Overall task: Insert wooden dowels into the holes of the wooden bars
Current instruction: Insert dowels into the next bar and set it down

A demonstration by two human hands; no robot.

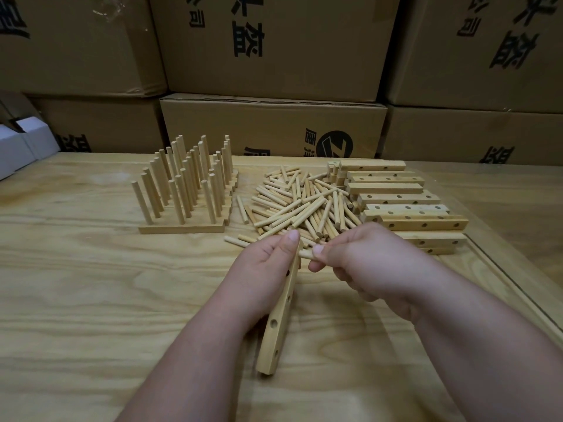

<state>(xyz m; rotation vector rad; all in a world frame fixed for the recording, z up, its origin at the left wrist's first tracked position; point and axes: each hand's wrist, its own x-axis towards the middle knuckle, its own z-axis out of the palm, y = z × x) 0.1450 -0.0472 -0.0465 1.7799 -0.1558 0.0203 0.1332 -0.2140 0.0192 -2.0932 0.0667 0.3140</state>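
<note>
While left hand (268, 269) grips the pale drilled wooden bar (278, 318) at counter centre, right hand (362, 263) pinches a light, stiff, round wooden dowel (305, 254) near its tip; loose dowels at 12 o'clock.

Stacked brown cardboard cartons (274, 47) printed with black characters stand along the far edge of the pale wood-grain bench (91, 284). White cardboard boxes (21, 147) sit far left.

One camera on the person's head

It looks forward and down, close over the wooden table (91, 284), with stacked cardboard boxes (274, 50) behind it.
</note>
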